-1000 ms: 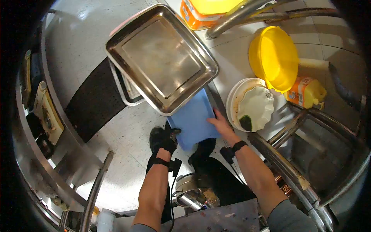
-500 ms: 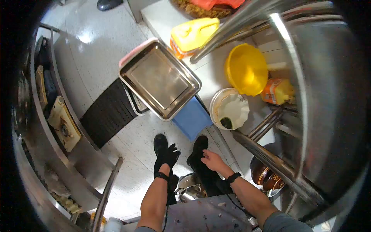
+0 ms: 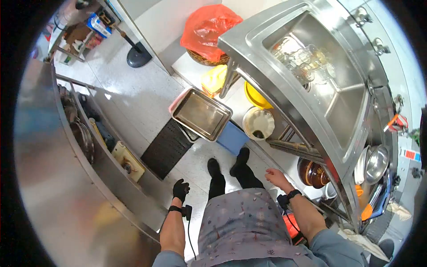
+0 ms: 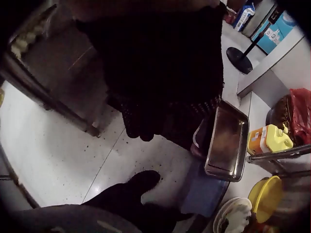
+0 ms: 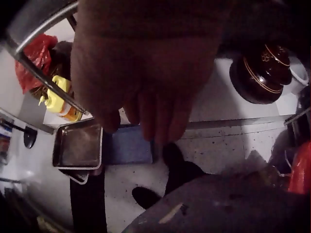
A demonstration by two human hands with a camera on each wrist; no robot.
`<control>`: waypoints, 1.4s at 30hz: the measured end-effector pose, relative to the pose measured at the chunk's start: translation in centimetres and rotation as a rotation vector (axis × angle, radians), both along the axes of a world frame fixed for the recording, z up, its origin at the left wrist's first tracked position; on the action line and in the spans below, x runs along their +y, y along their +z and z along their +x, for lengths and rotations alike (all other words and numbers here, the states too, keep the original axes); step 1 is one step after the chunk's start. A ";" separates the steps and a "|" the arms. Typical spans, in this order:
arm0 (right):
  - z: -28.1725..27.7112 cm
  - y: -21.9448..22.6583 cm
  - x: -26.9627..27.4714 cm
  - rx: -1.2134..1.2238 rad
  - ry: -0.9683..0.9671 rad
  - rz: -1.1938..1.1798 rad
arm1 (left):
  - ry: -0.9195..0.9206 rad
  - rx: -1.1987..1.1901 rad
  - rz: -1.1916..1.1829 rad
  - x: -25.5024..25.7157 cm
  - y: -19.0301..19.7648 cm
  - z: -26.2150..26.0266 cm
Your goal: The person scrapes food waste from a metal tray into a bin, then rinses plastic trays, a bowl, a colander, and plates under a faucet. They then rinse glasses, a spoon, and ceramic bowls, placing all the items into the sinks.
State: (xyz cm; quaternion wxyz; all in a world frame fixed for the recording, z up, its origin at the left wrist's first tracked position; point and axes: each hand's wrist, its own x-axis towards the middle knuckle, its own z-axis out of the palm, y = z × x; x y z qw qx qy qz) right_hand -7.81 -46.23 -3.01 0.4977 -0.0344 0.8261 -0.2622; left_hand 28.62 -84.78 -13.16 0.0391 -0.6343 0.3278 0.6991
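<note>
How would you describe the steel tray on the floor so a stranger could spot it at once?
Start at the big steel sink unit and look down past its front left leg to the floor. There lies a rectangular, shallow steel tray, resting over a blue bin. It is the only shiny metal piece among a yellow basin, a white dish and a black mat.

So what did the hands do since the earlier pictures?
The bare right hand let go of the flat blue plastic board and drew back toward the body as the person rose. The black-gloved left hand also pulled back, empty. The shiny steel tray stays on the board, beside the white fluted dish.
</note>
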 end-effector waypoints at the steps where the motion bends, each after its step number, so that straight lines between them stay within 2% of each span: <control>1: -0.1 1.8 0.0 -0.041 -0.026 0.015 | 0.023 0.027 0.022 -0.8 1.3 0.2; 6: 0.6 5.1 1.0 0.004 -0.115 -0.019 | -0.037 0.019 -0.028 -2.4 5.3 -1.2; 8: 1.2 5.3 2.4 -0.063 -0.175 -0.036 | -0.080 0.026 0.022 -2.7 5.8 -2.1; 9: 1.9 5.1 3.0 -0.057 -0.198 -0.041 | 0.022 0.103 0.081 -2.9 6.1 -2.5; 11: 2.6 4.4 4.9 0.021 -0.176 0.022 | -0.038 0.176 0.077 -3.6 3.8 -2.0; 12: 3.1 3.3 6.4 0.164 -0.056 -0.012 | -0.085 0.247 0.085 -3.7 1.7 -2.5; 13: 3.8 2.9 8.1 0.308 0.049 -0.021 | -0.159 0.199 -0.049 -3.3 -0.1 -3.8; 14: 4.1 5.2 8.4 0.260 0.030 0.015 | -0.248 0.238 -0.016 -1.9 -2.1 -9.2; 15: 3.7 7.8 8.2 0.213 0.014 0.042 | -0.352 0.272 -0.058 -0.2 -1.7 -13.5; 16: 3.7 9.2 8.8 0.244 0.030 0.036 | -0.442 0.302 -0.112 0.5 0.1 -12.7; 17: 3.7 10.3 9.3 0.272 0.061 0.020 | -0.516 0.329 -0.179 -1.0 2.4 -11.5; 20: 2.1 17.0 9.4 0.257 0.062 -0.072 | -0.658 0.385 -0.426 -1.6 7.8 -11.9; 21: 1.1 18.0 9.5 0.269 0.035 -0.078 | -0.699 0.398 -0.508 -2.3 9.6 -13.1; 22: 0.2 18.9 9.9 0.294 0.140 -0.134 | -0.737 0.415 -0.589 -1.2 11.4 -17.1; 23: -0.3 19.9 10.4 0.319 0.241 -0.188 | -0.779 0.432 -0.670 -2.4 13.0 -19.5; 25: -1.9 22.3 12.0 0.340 0.237 -0.272 | -0.854 0.474 -0.829 -2.7 17.5 -15.8; 27: -3.7 26.5 14.0 0.366 0.241 -0.355 | -0.917 0.521 -0.991 -1.3 22.2 -23.2; 28: -4.9 29.5 15.3 0.383 0.305 -0.364 | -0.945 0.545 -1.071 0.3 25.7 -26.7; 29: -5.9 31.5 16.9 0.400 0.365 -0.366 | -0.973 0.576 -1.147 0.8 27.8 -26.4; 30: -6.7 32.3 18.7 0.412 0.329 -0.352 | -1.004 0.613 -1.216 2.9 31.1 -29.6; 31: -7.3 32.9 20.4 0.420 0.331 -0.418 | -1.036 0.655 -1.279 6.8 35.0 -33.4; 33: -7.8 34.5 24.3 0.443 0.313 -0.466 | -1.073 0.738 -1.412 20.9 45.2 -40.7; 34: -8.1 35.4 26.0 0.434 0.261 -0.494 | -1.084 0.769 -1.408 23.8 46.6 -42.6; 36: -8.6 36.2 28.6 0.430 0.209 -0.526 | -0.640 0.724 -0.636 29.8 49.3 -45.5; 37: -8.5 36.3 29.9 0.426 0.172 -0.493 | -0.811 0.767 -0.845 32.1 49.4 -46.4; 38: -8.3 36.4 31.2 0.418 0.133 -0.457 | -0.822 0.778 -0.841 33.6 48.4 -47.5; 40: -7.7 36.9 33.1 0.430 0.113 -0.455 | -1.078 0.871 -0.753 35.5 46.4 -49.3; 42: -7.3 37.9 34.1 0.444 0.107 -0.461 | -1.441 1.156 -1.080 39.7 48.3 -51.8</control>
